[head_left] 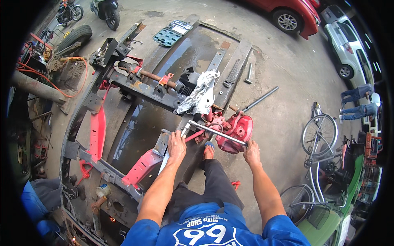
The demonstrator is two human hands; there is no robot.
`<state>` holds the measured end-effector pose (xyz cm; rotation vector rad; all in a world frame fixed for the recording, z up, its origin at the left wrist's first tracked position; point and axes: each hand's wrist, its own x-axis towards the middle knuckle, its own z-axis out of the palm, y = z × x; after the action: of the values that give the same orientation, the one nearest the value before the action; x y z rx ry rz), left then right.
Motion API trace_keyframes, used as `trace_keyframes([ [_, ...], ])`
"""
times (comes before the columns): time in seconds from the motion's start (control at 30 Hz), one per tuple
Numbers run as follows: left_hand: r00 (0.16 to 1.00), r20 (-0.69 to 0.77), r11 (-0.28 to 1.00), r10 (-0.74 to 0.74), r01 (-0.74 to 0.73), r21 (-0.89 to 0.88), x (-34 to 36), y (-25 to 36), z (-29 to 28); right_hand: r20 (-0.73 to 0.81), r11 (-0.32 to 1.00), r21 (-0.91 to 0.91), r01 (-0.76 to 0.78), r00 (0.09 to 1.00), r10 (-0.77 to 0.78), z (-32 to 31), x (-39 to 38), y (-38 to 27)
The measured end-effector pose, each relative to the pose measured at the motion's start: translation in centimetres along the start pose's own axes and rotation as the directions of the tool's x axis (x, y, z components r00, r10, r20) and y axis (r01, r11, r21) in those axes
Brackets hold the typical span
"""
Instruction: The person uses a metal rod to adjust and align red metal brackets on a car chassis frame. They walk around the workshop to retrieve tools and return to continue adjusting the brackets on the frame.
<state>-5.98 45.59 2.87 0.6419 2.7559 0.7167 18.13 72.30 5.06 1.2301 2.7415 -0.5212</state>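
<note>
My left hand (176,148) is closed around a short silver tool (185,129) near the middle of a black and red vehicle frame (164,96). My right hand (251,152) grips the near end of a long steel bar (218,133), which slants up-left to meet that tool. Under and beyond the bar is a red wheel-hub assembly (239,132). A crumpled white cloth (202,91) drapes over the frame above my hands. A red bracket (141,168) lies left of my left forearm. My sandaled foot (208,149) shows below the hub.
An open teal socket case (167,37), loose wrench (231,74) and long tube (260,98) lie beyond. Bicycles (319,135) and a green vehicle (340,221) flank the right, two people (357,108) beyond. Another person (39,199) is low at left. Tire (76,39) and orange hose (72,94) sit upper left.
</note>
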Motion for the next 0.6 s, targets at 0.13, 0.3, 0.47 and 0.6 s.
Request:
trace_keyframes([
  [0.13,0.997,-0.045,0.995,-0.059,0.062,0.076,1.0,1.4,0.5,0.029,1.0,-0.001,-0.025,0.999,0.025,0.6,0.7,0.7],
  [0.3,0.964,-0.013,0.955,-0.264,0.263,0.138,2.1,3.9,-0.2,-0.02,0.986,0.131,-0.107,0.994,0.111,0.3,0.6,1.4],
  [0.47,0.876,0.092,0.847,-0.473,0.423,0.323,3.8,5.6,-0.9,0.086,0.993,0.102,-0.067,0.995,0.058,-0.7,1.6,2.1],
  [0.6,0.838,0.257,0.865,-0.481,0.406,0.295,4.3,4.2,-1.9,0.089,0.989,0.12,-0.087,0.993,0.076,-2.8,1.3,2.3],
])
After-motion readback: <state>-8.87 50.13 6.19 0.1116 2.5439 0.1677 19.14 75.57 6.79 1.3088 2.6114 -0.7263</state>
